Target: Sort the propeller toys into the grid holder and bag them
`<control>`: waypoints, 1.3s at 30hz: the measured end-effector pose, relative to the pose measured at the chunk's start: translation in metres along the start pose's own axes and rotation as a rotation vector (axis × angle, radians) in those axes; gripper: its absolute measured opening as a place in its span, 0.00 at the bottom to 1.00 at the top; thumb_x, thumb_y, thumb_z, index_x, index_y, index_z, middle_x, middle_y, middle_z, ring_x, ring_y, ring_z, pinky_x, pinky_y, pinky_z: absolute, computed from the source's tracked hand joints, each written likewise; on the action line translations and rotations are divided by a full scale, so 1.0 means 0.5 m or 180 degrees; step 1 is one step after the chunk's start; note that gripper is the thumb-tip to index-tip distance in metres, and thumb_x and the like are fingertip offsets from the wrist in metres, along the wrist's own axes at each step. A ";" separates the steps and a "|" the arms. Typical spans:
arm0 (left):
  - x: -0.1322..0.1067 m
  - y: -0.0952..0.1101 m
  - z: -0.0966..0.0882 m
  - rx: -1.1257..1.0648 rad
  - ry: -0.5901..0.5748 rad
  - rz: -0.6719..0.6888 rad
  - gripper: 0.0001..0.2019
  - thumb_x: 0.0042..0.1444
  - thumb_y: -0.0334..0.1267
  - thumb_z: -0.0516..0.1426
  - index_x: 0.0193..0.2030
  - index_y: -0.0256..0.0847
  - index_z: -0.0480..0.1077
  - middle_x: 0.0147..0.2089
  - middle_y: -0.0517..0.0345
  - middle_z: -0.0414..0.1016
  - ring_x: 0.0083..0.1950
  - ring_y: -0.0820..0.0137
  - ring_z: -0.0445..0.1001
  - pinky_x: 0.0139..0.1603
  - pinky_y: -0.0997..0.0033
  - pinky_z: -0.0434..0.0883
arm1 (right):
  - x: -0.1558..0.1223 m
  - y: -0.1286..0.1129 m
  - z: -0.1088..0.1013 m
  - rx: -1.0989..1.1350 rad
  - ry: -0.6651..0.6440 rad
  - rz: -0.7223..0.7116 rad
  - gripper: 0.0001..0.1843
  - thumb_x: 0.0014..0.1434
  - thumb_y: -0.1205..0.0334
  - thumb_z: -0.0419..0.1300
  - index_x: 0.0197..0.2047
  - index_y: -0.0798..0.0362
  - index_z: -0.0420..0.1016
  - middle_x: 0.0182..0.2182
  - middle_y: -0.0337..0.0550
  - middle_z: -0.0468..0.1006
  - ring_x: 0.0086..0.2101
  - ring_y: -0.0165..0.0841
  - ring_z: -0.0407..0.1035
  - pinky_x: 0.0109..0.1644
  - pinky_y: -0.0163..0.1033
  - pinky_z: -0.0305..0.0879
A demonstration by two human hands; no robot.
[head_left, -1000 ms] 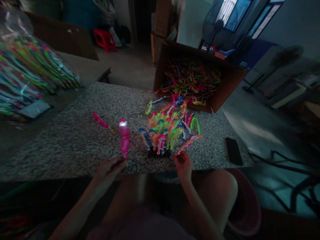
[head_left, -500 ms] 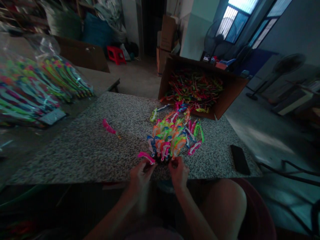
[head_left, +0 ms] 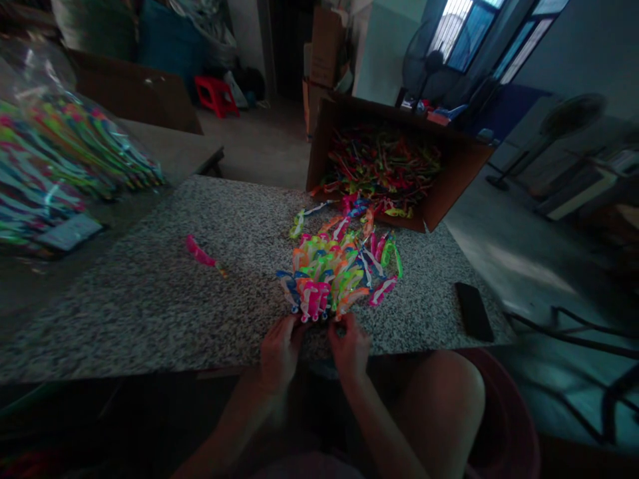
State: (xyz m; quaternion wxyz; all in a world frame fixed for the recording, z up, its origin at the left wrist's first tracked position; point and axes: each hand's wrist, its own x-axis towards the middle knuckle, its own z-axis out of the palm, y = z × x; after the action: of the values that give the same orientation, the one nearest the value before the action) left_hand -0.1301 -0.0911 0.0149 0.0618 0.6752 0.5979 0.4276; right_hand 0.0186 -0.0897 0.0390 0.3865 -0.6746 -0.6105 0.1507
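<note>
A dense bunch of bright plastic pieces, pink, orange, green, yellow and blue with whitish strips, lies fanned out on the speckled tabletop. Several pink pieces stand side by side at its near edge, their small round ends toward me. My left hand is closed at the bunch's near left corner, fingertips against the ends there. On the near right, my right hand pinches by the end of an orange piece. Dim light and the fingers themselves hide the exact grip of both hands.
Behind the bunch a tipped cardboard box holds a heap of similar pieces. One pink piece lies alone on the left. A black phone rests near the right edge. Filled clear bags lie at far left; a red stool stands beyond.
The pink piece that stuck out leftward from my left hand now stands in line with the other pink ones at the bunch's near edge. Both hands remain close to the bunch; the view has shifted slightly.
</note>
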 end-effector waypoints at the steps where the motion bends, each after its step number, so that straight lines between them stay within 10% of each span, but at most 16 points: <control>1: -0.002 -0.002 0.002 -0.0034 0.0035 -0.0038 0.10 0.62 0.42 0.51 0.41 0.40 0.69 0.37 0.53 0.76 0.40 0.64 0.75 0.42 0.65 0.72 | 0.000 -0.004 0.002 -0.0141 0.0044 -0.0004 0.03 0.56 0.63 0.56 0.35 0.51 0.70 0.31 0.44 0.80 0.32 0.37 0.75 0.37 0.36 0.65; 8: -0.005 -0.002 0.001 0.0104 0.0049 0.0103 0.09 0.63 0.41 0.51 0.43 0.41 0.68 0.38 0.53 0.76 0.40 0.64 0.75 0.44 0.65 0.72 | 0.009 0.010 -0.015 0.0363 0.0100 0.0457 0.06 0.56 0.58 0.57 0.35 0.50 0.69 0.27 0.40 0.79 0.28 0.35 0.75 0.34 0.35 0.66; 27: 0.028 0.002 0.011 0.0067 -0.0167 -0.0143 0.13 0.62 0.45 0.49 0.40 0.41 0.71 0.39 0.51 0.77 0.42 0.61 0.76 0.45 0.63 0.72 | 0.048 -0.016 0.015 -0.0719 -0.0223 -0.0294 0.05 0.53 0.68 0.59 0.33 0.50 0.69 0.27 0.40 0.77 0.32 0.36 0.72 0.44 0.41 0.64; 33: 0.042 -0.021 -0.059 -0.0285 -0.0768 -0.0204 0.14 0.58 0.45 0.49 0.42 0.45 0.73 0.41 0.57 0.80 0.40 0.64 0.78 0.43 0.67 0.74 | 0.041 -0.003 -0.044 -0.0177 -0.0278 -0.0363 0.08 0.55 0.65 0.61 0.40 0.50 0.70 0.33 0.41 0.79 0.35 0.35 0.74 0.40 0.37 0.66; 39: 0.166 -0.120 -0.143 0.0275 -0.0168 -0.0639 0.16 0.56 0.47 0.50 0.41 0.41 0.73 0.41 0.51 0.80 0.39 0.62 0.78 0.41 0.65 0.73 | 0.242 0.096 -0.113 -0.0585 0.0307 -0.0219 0.18 0.55 0.56 0.60 0.47 0.55 0.70 0.41 0.53 0.77 0.40 0.41 0.72 0.42 0.41 0.66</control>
State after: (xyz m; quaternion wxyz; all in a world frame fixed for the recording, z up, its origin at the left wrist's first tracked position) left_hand -0.2283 -0.0338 0.0657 0.0909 0.6249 0.6785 0.3752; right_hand 0.1161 0.0069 0.0746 0.3569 -0.6923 -0.6253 0.0480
